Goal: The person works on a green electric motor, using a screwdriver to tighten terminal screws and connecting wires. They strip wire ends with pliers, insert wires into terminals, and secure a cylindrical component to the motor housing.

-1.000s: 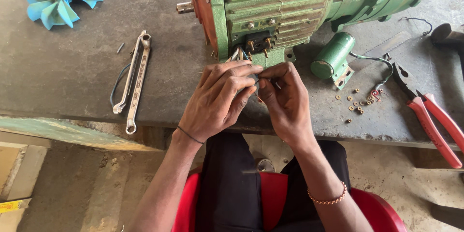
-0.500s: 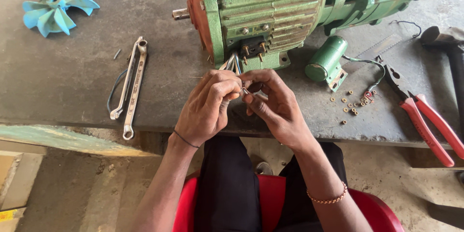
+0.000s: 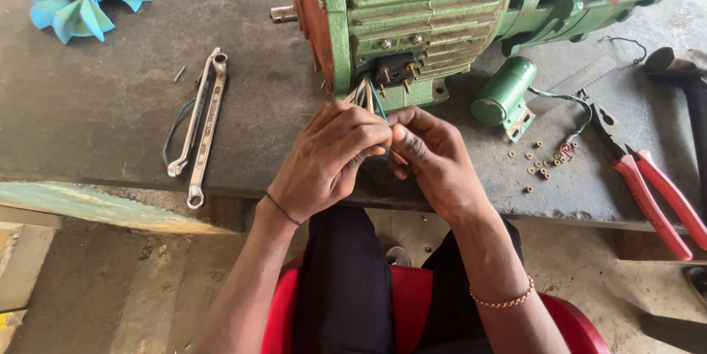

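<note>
Head view: the wires (image 3: 366, 96) run out of the green motor (image 3: 442, 15) just below its terminal block (image 3: 396, 72), at the near edge of the bench (image 3: 110, 111), and pass down between both hands. The left hand (image 3: 328, 159) has its fingers curled together, pinching the wires; the right hand (image 3: 434, 155) meets it fingertip to fingertip, thumb and forefinger closed on the same wires. Right of the hands lie a green capacitor (image 3: 504, 92), small brass nuts (image 3: 537, 166) and red pliers (image 3: 648, 184). To the left lie two spanners (image 3: 200, 122), and far off a blue fan (image 3: 85, 0).
</note>
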A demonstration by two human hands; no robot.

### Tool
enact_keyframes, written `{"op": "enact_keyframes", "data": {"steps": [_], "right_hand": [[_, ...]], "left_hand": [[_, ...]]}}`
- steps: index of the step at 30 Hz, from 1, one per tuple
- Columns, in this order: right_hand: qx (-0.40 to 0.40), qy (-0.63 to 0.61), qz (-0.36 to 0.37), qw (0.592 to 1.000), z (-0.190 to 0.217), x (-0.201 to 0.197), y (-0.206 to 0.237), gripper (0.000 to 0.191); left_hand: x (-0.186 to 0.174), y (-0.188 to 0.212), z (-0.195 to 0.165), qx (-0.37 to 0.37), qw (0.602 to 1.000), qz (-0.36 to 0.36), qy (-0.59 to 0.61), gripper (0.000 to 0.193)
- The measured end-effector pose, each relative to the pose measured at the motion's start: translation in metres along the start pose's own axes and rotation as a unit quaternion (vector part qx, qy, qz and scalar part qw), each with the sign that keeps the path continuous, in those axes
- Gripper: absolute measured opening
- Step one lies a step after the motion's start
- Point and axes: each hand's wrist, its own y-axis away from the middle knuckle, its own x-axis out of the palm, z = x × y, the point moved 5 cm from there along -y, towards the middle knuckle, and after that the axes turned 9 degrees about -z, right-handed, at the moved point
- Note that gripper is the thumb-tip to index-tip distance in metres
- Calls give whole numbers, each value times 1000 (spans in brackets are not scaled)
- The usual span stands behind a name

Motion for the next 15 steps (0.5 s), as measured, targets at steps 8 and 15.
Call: {"op": "enact_keyframes", "data": {"steps": [8, 15], "right_hand": [[48, -136, -50, 988, -12, -15, -10, 15], [62, -138, -72, 986, -16, -14, -12, 17]], "left_hand": [[3, -9, -6, 21, 999, 25, -7, 18], [2, -8, -2, 2, 999, 26, 24, 16]]}}
